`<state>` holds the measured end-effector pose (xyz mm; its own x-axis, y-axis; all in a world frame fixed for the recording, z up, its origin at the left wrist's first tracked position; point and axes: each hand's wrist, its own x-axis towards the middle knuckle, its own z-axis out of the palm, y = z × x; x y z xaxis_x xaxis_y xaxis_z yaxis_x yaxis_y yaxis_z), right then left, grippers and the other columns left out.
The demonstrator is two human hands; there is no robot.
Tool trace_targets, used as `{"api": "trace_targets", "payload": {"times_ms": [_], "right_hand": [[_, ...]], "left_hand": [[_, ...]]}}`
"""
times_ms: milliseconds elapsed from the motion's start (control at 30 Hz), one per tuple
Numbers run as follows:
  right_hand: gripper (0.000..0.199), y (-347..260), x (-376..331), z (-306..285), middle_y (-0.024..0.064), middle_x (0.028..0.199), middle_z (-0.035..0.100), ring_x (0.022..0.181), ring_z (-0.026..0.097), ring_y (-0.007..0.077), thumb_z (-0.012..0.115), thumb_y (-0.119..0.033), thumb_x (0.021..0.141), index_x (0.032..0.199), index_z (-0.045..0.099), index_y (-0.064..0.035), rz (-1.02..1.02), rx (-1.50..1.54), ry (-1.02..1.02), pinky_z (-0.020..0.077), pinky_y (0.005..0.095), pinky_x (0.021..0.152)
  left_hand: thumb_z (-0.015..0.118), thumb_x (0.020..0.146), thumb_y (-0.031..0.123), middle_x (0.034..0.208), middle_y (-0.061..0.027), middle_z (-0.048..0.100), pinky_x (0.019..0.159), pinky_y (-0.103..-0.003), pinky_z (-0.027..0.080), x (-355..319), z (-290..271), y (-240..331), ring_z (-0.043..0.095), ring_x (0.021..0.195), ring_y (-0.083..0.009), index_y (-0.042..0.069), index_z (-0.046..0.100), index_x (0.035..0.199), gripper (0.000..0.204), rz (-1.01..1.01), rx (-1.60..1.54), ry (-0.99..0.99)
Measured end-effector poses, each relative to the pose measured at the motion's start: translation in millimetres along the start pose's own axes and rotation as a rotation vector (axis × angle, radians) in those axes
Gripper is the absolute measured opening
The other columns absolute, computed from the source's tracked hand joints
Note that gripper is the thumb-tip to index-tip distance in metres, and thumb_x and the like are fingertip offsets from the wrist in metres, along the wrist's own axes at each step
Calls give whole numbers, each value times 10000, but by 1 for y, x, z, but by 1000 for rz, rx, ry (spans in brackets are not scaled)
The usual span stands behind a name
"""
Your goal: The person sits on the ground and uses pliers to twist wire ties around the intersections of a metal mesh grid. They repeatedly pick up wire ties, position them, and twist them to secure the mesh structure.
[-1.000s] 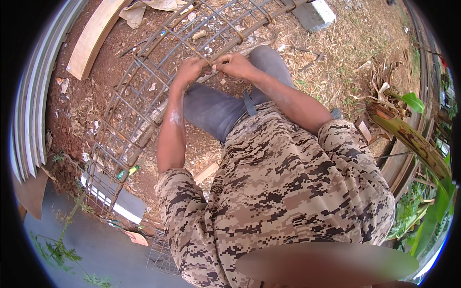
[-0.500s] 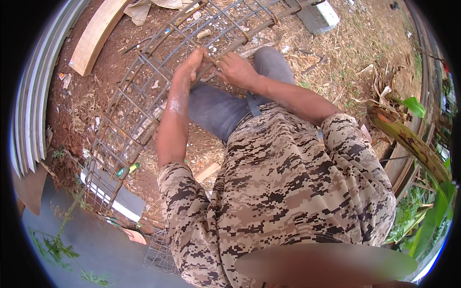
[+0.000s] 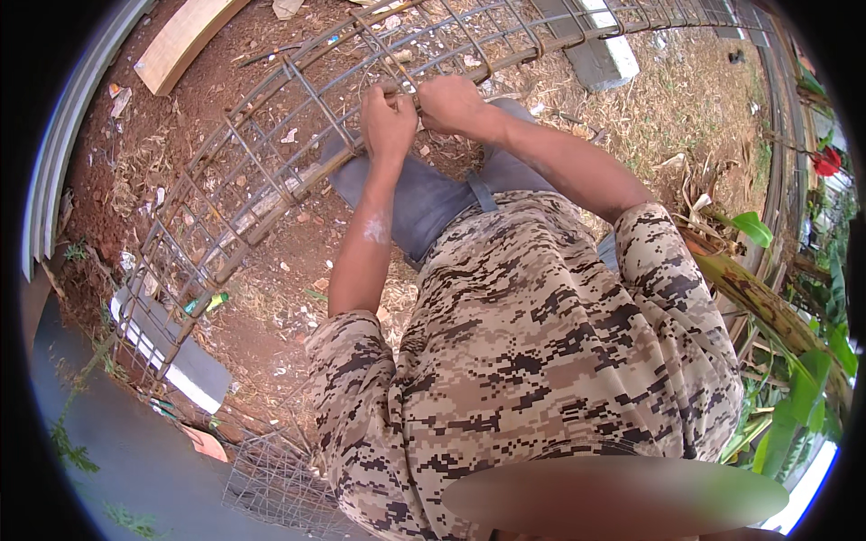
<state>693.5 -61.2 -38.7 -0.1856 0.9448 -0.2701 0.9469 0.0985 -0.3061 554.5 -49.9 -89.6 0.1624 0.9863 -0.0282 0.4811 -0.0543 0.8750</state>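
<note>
Outdoor yard in daylight, bare reddish-brown earth ground (image 3: 271,261) strewn with dry straw, pale wooden plank (image 3: 185,41) upper left, corrugated metal sheet (image 3: 54,171) along left edge, grey concrete block (image 3: 591,59) at top, green banana-like leaves (image 3: 794,397) at right

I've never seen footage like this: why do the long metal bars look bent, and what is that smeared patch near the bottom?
In the head view the fisheye lens bows straight edges toward the rim, so the rebar cage curves and a black border rings the picture. Daylight is bright and even; the left hand and right hand on the cage are sharp. The oval smear low down is a blurred-out area; what it hides cannot be told.
</note>
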Motion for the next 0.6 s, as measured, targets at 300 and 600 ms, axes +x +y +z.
{"api": "trace_targets", "payload": {"times_ms": [300,600], "right_hand": [[227,1,49,-32,181,740,703,583,685,269,664,-155,781,790,708,68,86,63,-616,579,357,534],[211,-9,37,-35,177,713,700,594,701,252,604,-111,793,794,701,76,121,-15,-518,589,352,536]], "left_hand": [[769,832,35,891,-61,669,644,-237,493,-65,88,-19,629,753,-122,1,587,1062,296,-289,-996,94],[749,840,4,898,-48,639,649,-243,507,-75,99,-17,621,737,-131,-19,604,1021,234,-470,-1035,136]]}}
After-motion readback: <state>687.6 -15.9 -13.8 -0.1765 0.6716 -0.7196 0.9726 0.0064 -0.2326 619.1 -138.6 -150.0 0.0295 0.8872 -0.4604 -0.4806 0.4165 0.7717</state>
